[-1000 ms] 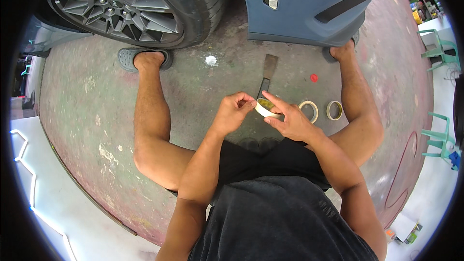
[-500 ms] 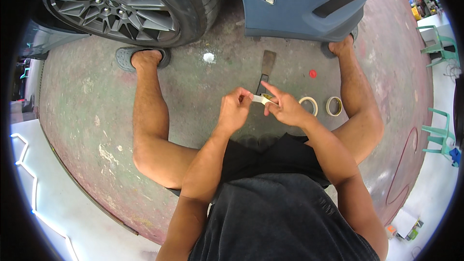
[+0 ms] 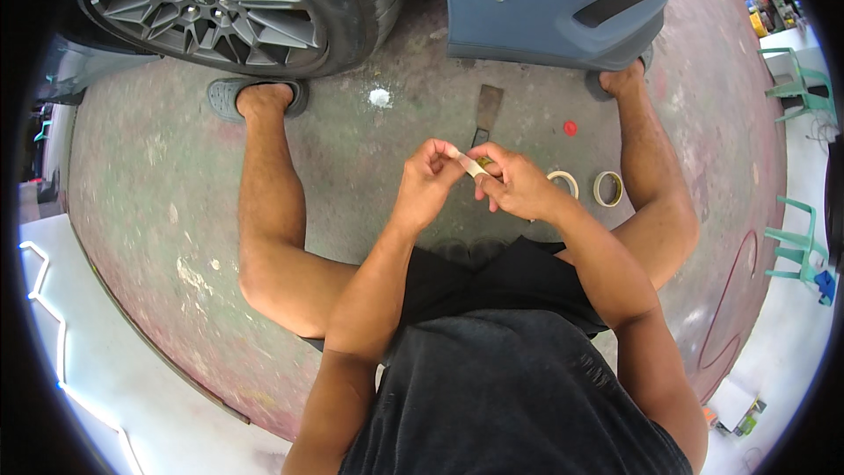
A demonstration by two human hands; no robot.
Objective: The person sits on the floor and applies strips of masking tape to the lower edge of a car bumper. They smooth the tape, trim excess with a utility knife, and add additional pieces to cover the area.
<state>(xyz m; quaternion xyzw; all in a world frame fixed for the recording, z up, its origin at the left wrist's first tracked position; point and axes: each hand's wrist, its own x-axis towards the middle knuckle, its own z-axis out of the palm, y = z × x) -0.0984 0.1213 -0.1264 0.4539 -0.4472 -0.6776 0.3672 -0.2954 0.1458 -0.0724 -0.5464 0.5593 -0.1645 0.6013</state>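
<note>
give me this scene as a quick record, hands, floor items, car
left hand: pinching pale tape strip
right hand: holding tape roll
on floor: scraper, small red disc, white patch, two other rolls
car: wheel upper left, blue body panel right of it

Cream tape (image 3: 474, 167), blue bodywork (image 3: 554, 0)
</note>
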